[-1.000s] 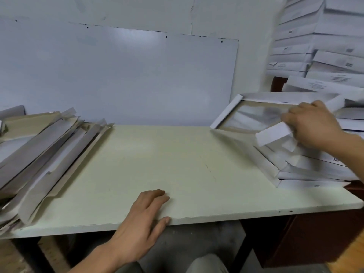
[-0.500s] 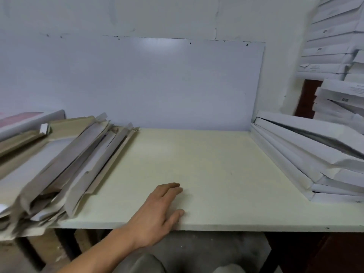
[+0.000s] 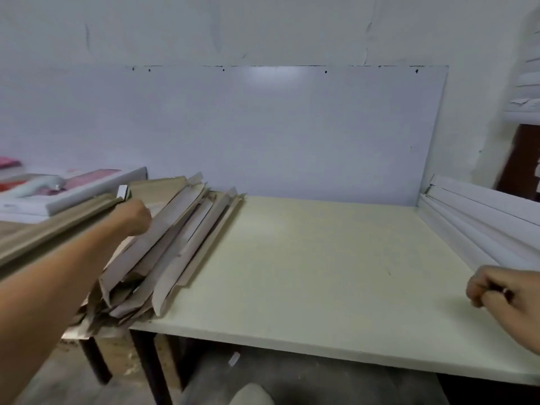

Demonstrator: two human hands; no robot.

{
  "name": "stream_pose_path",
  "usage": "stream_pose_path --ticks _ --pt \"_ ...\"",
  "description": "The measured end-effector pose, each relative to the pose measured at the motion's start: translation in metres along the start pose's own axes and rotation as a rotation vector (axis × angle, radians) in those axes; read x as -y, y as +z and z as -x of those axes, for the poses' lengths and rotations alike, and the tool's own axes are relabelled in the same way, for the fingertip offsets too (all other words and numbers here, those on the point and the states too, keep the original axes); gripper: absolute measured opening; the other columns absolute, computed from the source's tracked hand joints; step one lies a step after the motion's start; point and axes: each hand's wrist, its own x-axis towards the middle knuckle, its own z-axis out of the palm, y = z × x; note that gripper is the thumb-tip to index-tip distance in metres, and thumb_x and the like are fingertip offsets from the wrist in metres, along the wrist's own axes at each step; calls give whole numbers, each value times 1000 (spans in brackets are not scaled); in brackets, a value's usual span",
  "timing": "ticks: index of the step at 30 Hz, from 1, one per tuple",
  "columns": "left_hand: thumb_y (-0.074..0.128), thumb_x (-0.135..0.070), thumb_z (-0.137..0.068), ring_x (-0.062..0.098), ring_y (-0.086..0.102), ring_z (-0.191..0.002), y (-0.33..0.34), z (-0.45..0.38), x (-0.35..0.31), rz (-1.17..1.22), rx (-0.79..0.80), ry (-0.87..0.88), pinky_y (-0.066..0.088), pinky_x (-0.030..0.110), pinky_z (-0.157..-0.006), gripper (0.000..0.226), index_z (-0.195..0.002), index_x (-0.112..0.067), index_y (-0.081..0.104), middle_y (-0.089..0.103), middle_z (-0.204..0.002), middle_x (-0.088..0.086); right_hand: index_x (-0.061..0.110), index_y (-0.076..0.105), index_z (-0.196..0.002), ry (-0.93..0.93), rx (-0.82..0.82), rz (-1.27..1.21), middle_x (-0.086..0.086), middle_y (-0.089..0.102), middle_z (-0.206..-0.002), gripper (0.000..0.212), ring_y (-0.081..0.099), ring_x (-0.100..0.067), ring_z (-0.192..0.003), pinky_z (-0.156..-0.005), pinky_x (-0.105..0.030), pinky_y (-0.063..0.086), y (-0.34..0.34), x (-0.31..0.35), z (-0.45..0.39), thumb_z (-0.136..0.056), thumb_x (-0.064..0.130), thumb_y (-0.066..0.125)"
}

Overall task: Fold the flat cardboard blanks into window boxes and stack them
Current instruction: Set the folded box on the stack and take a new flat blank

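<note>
Clearly you are between boxes: finished white window boxes (image 3: pixel 479 226) lie stacked at the right edge of the table (image 3: pixel 306 273), and a thick heap of flat cardboard blanks (image 3: pixel 175 244) waits on the left, so plenty seems left to fold. Your left hand (image 3: pixel 133 216) reaches onto that heap, fingers curled at a blank's edge; whether it grips one you cannot tell. Your right hand (image 3: pixel 496 290) hovers near the table's right side, loosely curled and holding nothing. The blanks are matte, grey-brown, long and creased, fanned unevenly; the boxes look smooth and white, with straight edges.
</note>
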Motion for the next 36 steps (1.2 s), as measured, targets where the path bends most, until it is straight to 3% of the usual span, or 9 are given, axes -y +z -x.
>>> stream_pose_path --ticks 1,4,8,14,17,24,30,33,36 --pt "36 -13 -104 36 60 -98 3 -2 10 23 63 -48 50 38 -82 31 -116 7 57 62 -110 24 38 63 -78 -8 138 -22 16 68 -69 38 60 -4 -55 -49 -15 46 15 1 23 -79 1 54" --pt "51 -36 -101 27 55 -65 11 -20 40 242 229 -156 47 31 -58 38 -103 1 63 60 -77 14 39 66 -78 12 280 -93 16 68 -67 49 63 -6 -60 -55 -19 48 56 15 30 -78 -10 58" --pt "54 -56 -93 27 59 -70 5 -25 50 340 328 -140 48 31 -63 57 -97 -1 68 66 -85 14 37 67 -78 80 331 -154 12 69 -66 49 60 -10 -56 -58 -23 47 75 22 24 -79 -11 56" --pt "56 -47 -97 21 54 -54 5 -37 54 357 388 -131 44 28 -51 47 -96 -1 68 64 -72 9 37 71 -71 116 370 -267 10 69 -61 57 68 -7 -65 -64 -18 49 93 16 28 -80 -17 52" --pt "54 -29 -100 21 50 -46 8 -43 54 387 360 -177 42 27 -45 32 -88 -2 64 57 -62 8 35 71 -68 145 344 -318 7 69 -59 60 67 -11 -63 -65 -23 49 98 11 29 -79 -21 52" --pt "52 1 -95 40 67 -79 11 -49 68 423 333 -319 56 53 -76 19 -104 14 62 68 -95 29 30 73 -67 171 315 -405 0 69 -58 61 66 -10 -59 -63 -17 46 100 7 29 -81 -25 51" --pt "52 0 -92 43 55 -115 -9 -57 46 138 -87 -132 43 45 -90 27 -115 11 58 59 -119 29 18 74 -64 234 307 -489 -12 69 -59 55 56 -5 -45 -53 -12 41 100 9 27 -80 -28 48" --pt "53 -3 -87 43 60 -99 -25 -51 30 -135 -263 29 47 43 -79 20 -105 2 61 63 -109 27 11 72 -59 259 302 -491 -13 68 -58 50 55 -4 -44 -52 -11 40 101 12 28 -80 -28 49" --pt "59 -8 -83 40 54 -77 -33 -37 13 -221 -418 159 44 42 -67 13 -96 -5 57 60 -95 22 13 72 -60 278 303 -486 -12 69 -61 49 54 -3 -44 -51 -12 39 99 15 29 -82 -25 50"
